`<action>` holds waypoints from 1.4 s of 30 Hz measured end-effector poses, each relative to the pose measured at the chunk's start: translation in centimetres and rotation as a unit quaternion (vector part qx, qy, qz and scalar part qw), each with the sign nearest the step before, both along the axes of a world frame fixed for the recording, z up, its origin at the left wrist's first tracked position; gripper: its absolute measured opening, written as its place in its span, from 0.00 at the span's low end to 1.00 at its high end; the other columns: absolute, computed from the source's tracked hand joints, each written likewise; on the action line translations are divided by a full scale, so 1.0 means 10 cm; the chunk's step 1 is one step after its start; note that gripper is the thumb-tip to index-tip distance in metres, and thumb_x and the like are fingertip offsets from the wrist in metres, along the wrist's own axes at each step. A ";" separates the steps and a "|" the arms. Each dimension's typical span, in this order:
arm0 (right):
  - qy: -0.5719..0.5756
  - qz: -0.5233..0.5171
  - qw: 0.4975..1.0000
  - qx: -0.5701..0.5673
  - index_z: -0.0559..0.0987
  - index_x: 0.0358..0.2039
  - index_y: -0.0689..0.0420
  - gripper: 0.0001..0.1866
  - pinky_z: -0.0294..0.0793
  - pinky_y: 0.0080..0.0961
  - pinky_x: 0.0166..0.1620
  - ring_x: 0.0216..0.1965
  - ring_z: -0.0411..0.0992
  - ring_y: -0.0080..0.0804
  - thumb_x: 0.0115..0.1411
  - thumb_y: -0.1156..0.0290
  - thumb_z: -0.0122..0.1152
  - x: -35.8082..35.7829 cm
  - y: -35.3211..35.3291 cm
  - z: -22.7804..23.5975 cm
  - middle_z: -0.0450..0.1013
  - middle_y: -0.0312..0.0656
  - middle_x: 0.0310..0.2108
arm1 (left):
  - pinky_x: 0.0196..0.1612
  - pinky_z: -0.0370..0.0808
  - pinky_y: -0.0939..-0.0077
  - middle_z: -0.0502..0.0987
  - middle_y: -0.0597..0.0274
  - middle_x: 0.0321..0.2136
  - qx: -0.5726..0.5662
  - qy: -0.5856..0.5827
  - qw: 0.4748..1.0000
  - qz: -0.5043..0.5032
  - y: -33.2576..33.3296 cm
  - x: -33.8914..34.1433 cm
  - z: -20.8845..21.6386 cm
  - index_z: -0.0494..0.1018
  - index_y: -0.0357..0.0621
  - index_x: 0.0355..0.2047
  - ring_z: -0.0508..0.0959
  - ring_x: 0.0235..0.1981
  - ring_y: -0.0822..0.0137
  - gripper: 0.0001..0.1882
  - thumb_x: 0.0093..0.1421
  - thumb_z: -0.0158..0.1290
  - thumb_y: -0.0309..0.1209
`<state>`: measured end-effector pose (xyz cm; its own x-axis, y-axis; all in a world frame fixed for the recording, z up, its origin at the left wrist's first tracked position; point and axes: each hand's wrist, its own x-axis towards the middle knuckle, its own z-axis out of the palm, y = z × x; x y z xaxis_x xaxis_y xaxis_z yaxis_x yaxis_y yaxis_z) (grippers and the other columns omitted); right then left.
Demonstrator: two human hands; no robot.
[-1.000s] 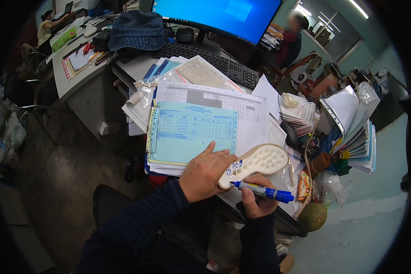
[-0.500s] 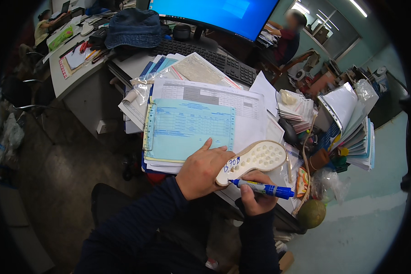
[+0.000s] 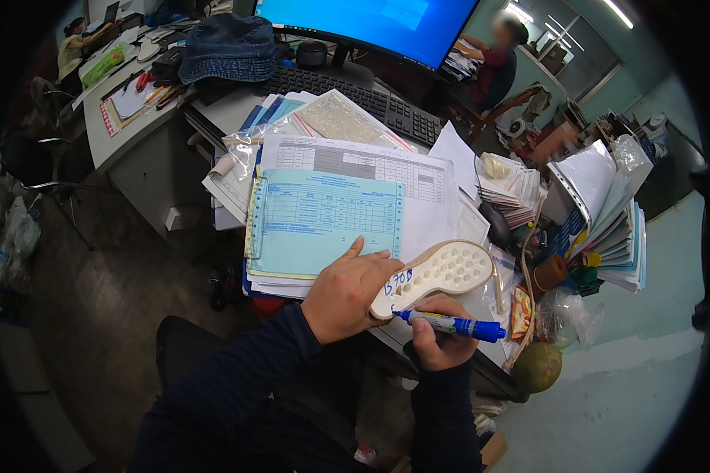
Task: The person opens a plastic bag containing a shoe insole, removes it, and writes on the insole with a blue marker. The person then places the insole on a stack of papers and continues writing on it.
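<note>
A white shoe sole [image 3: 453, 266] with rows of round hollows and a tan rim lies tilted over the papers at the desk's near edge. My left hand [image 3: 345, 290] grips its heel end, fingers across the top, the thumb stretched onto the paper. In my right hand [image 3: 443, 339] is a blue marker [image 3: 464, 325], its tip touching the heel area. Blue handwriting shows on the sole beside my left fingers, with a small fresh mark near the tip. Under my left fingertips is a light blue printed form [image 3: 327, 217] on a clipboard.
Beyond the papers lie a black keyboard [image 3: 371, 102], a monitor [image 3: 371, 24] and a denim hat [image 3: 229, 49]. At right are a dark mouse [image 3: 495, 226], stacked folders [image 3: 619, 244] and a round green fruit [image 3: 537, 367] by the desk edge. Two people sit farther off.
A small blue stroke near the marker's tip now shows on the heel. Both hands keep nearly the same places; the whole view has shifted very slightly.
</note>
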<state>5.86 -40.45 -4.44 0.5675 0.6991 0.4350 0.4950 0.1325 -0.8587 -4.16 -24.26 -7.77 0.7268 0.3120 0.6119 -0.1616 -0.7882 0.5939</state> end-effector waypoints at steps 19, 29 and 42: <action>0.022 -0.059 0.998 0.012 0.78 0.36 0.65 0.11 0.73 0.26 0.45 0.38 0.75 0.31 0.50 0.78 0.65 0.03 0.00 -0.02 0.76 0.46 0.35 | 0.61 0.65 0.44 0.79 0.51 0.43 0.005 -0.003 1.000 0.002 0.00 0.01 -0.01 0.71 0.39 0.49 0.77 0.52 0.53 0.31 0.45 0.69 0.36; 0.031 -0.052 0.998 0.010 0.79 0.36 0.65 0.11 0.73 0.26 0.45 0.38 0.75 0.31 0.50 0.79 0.65 0.03 0.00 -0.02 0.76 0.46 0.35 | 0.62 0.65 0.44 0.79 0.50 0.44 0.010 -0.003 1.000 0.003 0.00 0.01 -0.01 0.71 0.39 0.49 0.77 0.52 0.54 0.32 0.44 0.69 0.36; 0.020 -0.040 0.999 0.015 0.78 0.35 0.65 0.10 0.74 0.25 0.43 0.36 0.75 0.31 0.50 0.79 0.64 0.04 0.00 -0.01 0.76 0.47 0.34 | 0.62 0.65 0.45 0.79 0.50 0.43 0.008 -0.003 1.000 0.005 0.00 0.01 -0.02 0.72 0.39 0.49 0.78 0.51 0.53 0.31 0.46 0.68 0.36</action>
